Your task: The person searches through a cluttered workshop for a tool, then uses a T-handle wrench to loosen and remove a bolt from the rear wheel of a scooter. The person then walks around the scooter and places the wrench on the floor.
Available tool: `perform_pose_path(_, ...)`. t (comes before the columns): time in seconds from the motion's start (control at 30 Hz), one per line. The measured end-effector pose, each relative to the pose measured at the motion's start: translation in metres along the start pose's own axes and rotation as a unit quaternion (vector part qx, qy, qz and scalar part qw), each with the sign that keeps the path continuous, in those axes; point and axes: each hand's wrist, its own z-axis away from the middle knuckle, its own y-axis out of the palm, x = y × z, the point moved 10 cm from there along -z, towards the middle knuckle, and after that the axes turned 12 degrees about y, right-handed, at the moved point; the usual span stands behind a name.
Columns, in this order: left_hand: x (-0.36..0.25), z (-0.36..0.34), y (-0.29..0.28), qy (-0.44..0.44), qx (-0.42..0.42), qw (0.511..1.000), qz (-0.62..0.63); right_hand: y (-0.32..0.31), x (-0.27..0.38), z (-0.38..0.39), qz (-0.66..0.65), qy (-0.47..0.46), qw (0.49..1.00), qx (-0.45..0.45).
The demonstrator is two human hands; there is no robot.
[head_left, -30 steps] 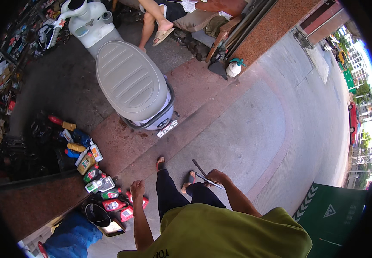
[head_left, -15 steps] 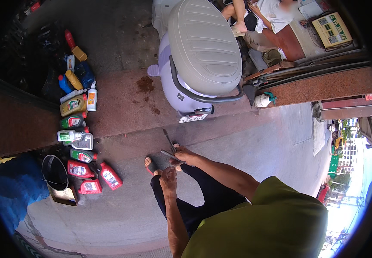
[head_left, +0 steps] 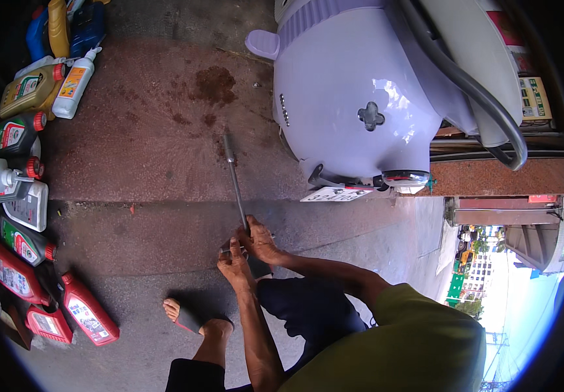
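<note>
My right hand (head_left: 262, 243) is closed around the near part of a long metal socket wrench (head_left: 237, 186), whose thicker tip points away from me over the reddish paving. Close against it, my left hand (head_left: 234, 266) has its fingers bent at the handle end, where a short piece of metal shows beside the thumb. The fingers partly hide that end. Ahead and to the right stands a lilac scooter (head_left: 334, 85), its rear toward me with a plate and tail light low down. The wrench is apart from the scooter.
Oil bottles line the left, including a red jug (head_left: 89, 310), a gold jug (head_left: 31, 91) and a white bottle (head_left: 76, 85). A low step edge (head_left: 164, 200) crosses ahead. Dark wet stains (head_left: 215, 85) mark the paving beside the scooter. The street lies at the right.
I have stepped closer to the scooter, which now looks larger and farther right. The wrench now extends farther out from my hands. The seated person has left the view.
</note>
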Motion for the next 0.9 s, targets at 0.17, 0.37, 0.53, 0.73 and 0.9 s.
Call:
perform_pose_path(0.17, 0.062, -0.018, -0.004, -0.008, 0.007, 1.0, 0.024, 0.016, -0.048, -0.021, -0.099, 0.001, 0.995, 0.021)
perform_pose_path(0.37, 0.086, -0.005, 0.035, 0.029, 0.163, 0.986, 0.0, -0.037, -0.069, -0.024, 0.024, -0.001, 0.995, -0.096)
perform_pose_path(0.53, 0.121, 0.012, 0.056, -0.107, 0.174, 0.977, 0.055, -0.068, -0.095, -0.001, -0.017, 0.069, 0.987, -0.141)
perform_pose_path(0.73, 0.135, 0.023, 0.062, -0.185, 0.184, 0.964, 0.049, -0.075, -0.118, 0.0, 0.014, 0.099, 0.982, -0.162)
perform_pose_path(0.9, 0.125, 0.013, 0.065, -0.151, 0.164, 0.974, 0.043, -0.074, -0.111, -0.01, 0.022, 0.085, 0.983, -0.159)
